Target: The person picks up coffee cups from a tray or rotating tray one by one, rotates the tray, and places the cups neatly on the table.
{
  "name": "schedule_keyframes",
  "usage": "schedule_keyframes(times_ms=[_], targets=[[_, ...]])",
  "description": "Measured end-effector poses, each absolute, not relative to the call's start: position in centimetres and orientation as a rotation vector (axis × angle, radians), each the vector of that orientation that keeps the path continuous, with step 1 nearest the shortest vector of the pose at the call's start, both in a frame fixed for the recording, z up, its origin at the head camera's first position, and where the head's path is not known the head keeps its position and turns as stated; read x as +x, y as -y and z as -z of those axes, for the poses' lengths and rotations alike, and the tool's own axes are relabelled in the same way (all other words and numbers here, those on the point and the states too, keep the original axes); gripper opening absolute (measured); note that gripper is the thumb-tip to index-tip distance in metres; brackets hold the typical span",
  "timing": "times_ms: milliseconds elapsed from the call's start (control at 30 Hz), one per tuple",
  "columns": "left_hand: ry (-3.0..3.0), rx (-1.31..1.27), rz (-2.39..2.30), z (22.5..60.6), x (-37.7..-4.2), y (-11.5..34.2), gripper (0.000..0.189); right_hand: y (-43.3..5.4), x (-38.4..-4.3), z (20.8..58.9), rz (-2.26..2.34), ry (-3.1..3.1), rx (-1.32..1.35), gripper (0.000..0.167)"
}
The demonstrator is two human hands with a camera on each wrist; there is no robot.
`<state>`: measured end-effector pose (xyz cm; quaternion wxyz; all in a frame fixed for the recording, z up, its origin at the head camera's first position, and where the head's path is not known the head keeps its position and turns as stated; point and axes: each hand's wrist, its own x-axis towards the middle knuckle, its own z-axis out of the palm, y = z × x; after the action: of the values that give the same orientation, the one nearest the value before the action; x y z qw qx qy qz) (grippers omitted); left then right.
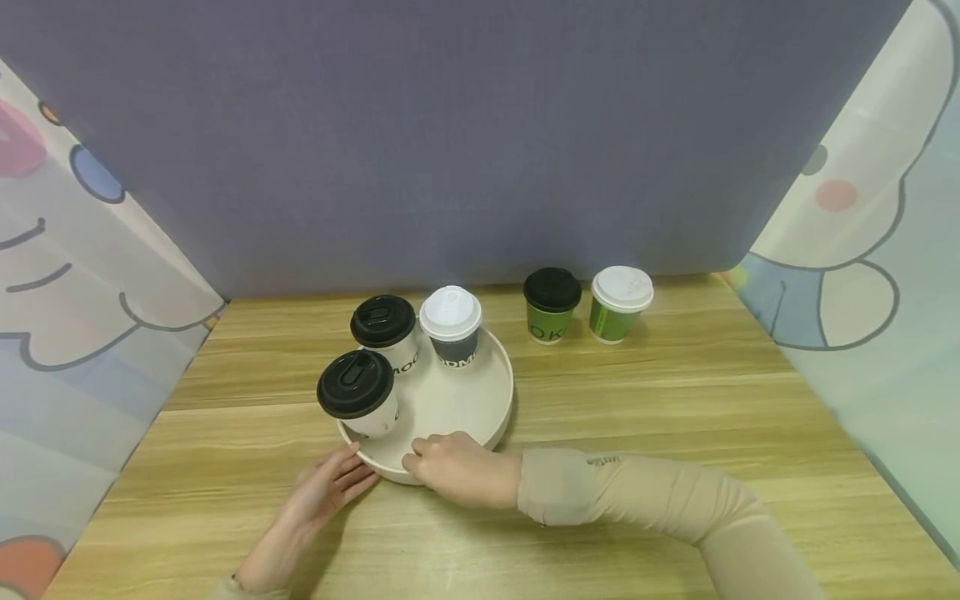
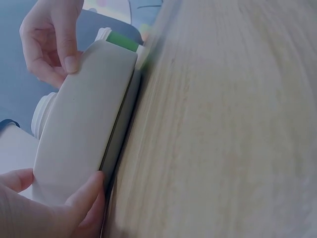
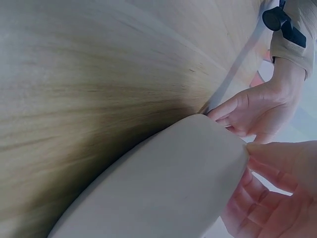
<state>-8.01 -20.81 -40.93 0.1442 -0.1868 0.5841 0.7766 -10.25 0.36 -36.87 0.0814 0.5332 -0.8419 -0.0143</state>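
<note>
Plainly, both hands are at the near side of a round, cream-coloured tray (image 1: 450,408), which rests on the wooden bench (image 1: 675,408). The right hand (image 1: 461,469) pinches the near rim, its thumb on the outer wall and its other fingers curled over the inside. The left hand (image 1: 326,492) holds the tray's near left edge, its grip spanning the wall, thumb by the rim and fingertips against the lower edge.

Inside the tray, the front black-lidded cup (image 1: 367,400) and the rear black-lidded cup (image 1: 386,325) stand along the left side, both with white bodies. Beside the rear one, towards the back, stands a dark grey cup (image 1: 453,329) with a white lid. Outside the tray, behind and to its right, are a green cup with a black lid (image 1: 551,308) and a green cup with a white lid (image 1: 618,304), just beside each other.
</note>
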Motion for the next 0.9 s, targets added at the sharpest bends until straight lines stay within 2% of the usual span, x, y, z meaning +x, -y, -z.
schedule_keyframes(times_ms=[300, 467, 900], targets=[[-1.682, -0.550, -2.246, 41.1, -7.9, 20.9, 0.025, -0.9, -10.0, 36.4, 0.070, 2.581, 1.578, 0.013], [-1.695, -0.541, -2.254, 41.2, -7.8, 21.1, 0.023, -1.4, -10.1, 36.4, 0.096, 2.570, 1.566, 0.012], [-1.690, -0.559, -2.253, 41.2, -8.0, 21.3, 0.042, -3.5, -10.5, 36.6, 0.142, 2.564, 1.537, 0.018]])
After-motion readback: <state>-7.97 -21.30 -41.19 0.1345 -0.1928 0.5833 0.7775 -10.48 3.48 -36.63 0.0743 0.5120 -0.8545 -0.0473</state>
